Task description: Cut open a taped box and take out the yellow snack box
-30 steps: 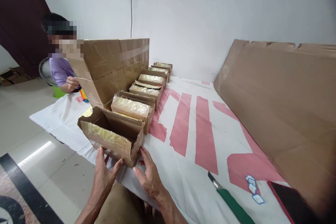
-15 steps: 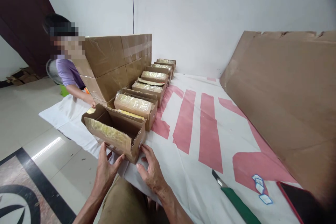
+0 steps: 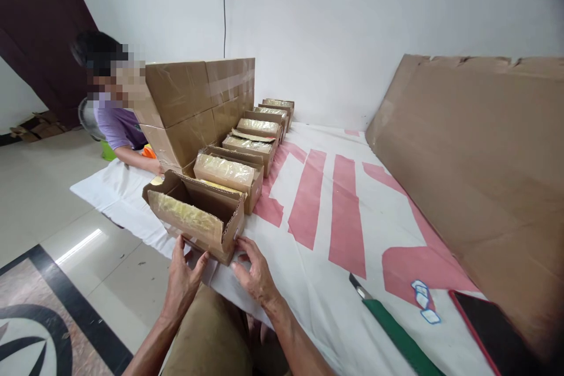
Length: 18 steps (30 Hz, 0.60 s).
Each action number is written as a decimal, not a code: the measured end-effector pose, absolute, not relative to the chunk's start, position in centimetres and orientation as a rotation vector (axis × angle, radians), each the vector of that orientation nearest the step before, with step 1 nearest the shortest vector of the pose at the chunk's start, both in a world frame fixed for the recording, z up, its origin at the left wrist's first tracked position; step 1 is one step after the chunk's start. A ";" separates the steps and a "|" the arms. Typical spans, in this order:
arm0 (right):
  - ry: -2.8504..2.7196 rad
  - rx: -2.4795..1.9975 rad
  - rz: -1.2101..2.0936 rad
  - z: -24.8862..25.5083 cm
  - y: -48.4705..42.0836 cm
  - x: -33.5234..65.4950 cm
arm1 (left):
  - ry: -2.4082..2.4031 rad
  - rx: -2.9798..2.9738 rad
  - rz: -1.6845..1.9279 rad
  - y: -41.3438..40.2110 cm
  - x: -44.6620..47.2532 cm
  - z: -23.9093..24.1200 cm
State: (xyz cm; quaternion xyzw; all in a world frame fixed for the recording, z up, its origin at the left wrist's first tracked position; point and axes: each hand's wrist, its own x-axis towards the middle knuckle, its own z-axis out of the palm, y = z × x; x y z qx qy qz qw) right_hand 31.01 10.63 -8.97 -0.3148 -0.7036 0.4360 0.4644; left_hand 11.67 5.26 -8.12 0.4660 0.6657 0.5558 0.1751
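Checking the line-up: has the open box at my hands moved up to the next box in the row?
Yes. The open box has slid away from me, closing most of the gap to the next box in the row.

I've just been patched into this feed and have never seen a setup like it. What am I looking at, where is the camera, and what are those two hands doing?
There is no machine here: the camera sits on a person's head and looks forward and down, so the two bare arms rising from the bottom edge are that person's own. The left hand and the right hand both touch the near end of an open cardboard box, fingers spread against it rather than closed around anything. The box rests on a white cloth with red stripes. Behind it runs a row of similar small boxes, their tops covered in glossy tape, beside a stack of large sealed cartons. A green-handled knife lies to the right, near a flat cardboard sheet. Another person in a purple shirt works behind the cartons.
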 end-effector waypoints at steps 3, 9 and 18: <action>-1.687 -0.776 1.087 -8.6 10.6 30.8 | 1.815 1.312 1.545 4.8 11.5 -8.5; -1.605 -0.902 1.021 -7.2 9.5 30.9 | 1.959 1.326 1.340 1.8 12.8 -10.1; -1.813 -1.239 0.529 -3.2 4.1 46.6 | 1.712 2.109 1.312 -1.2 19.5 -8.6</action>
